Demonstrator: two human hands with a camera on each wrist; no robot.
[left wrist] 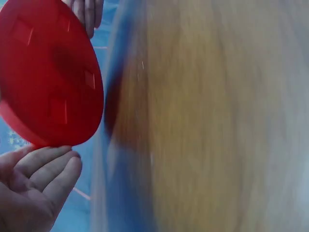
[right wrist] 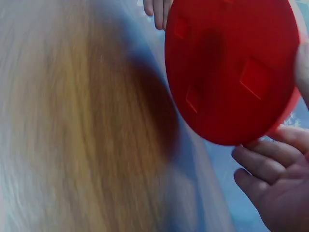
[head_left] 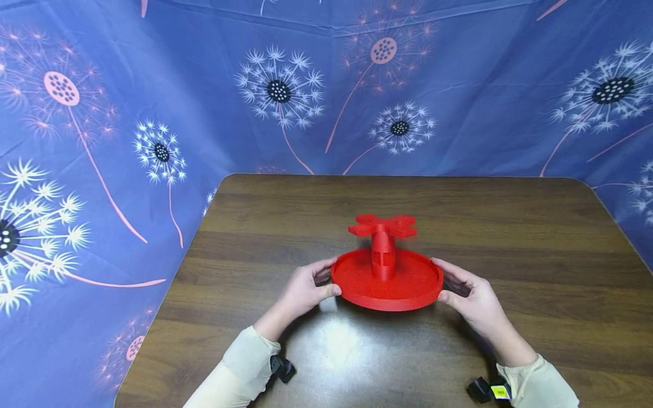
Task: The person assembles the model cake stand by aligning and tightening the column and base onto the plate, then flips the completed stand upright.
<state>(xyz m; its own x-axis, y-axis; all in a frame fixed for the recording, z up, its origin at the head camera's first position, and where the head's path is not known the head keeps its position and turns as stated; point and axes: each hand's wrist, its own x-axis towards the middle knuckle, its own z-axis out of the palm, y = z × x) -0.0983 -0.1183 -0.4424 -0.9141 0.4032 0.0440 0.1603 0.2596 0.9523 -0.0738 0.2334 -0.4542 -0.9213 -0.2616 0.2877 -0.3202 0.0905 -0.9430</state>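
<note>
Between my two hands is a red round stand (head_left: pixel 398 304): a shallow dish with a raised rim, a hollow-looking post in its middle and a lobed, flower-like top. My left hand (head_left: pixel 308 286) holds the dish's left edge, thumb at the near side and fingers farther round. At the opposite edge, my right hand (head_left: pixel 473 299) grips it the same way. Both wrist views look up at the underside (left wrist: pixel 36 72), which is lifted off the table and has several square recesses. The stand is upright and nearly level.
A brown wood-grain table (head_left: pixel 265 226) with rounded far corners lies beneath the stand, shiny with glare near the front. Behind it and on the left hangs a blue cloth (head_left: pixel 204 68) printed with dandelions. Small black devices (head_left: pixel 283 368) are worn at both wrists.
</note>
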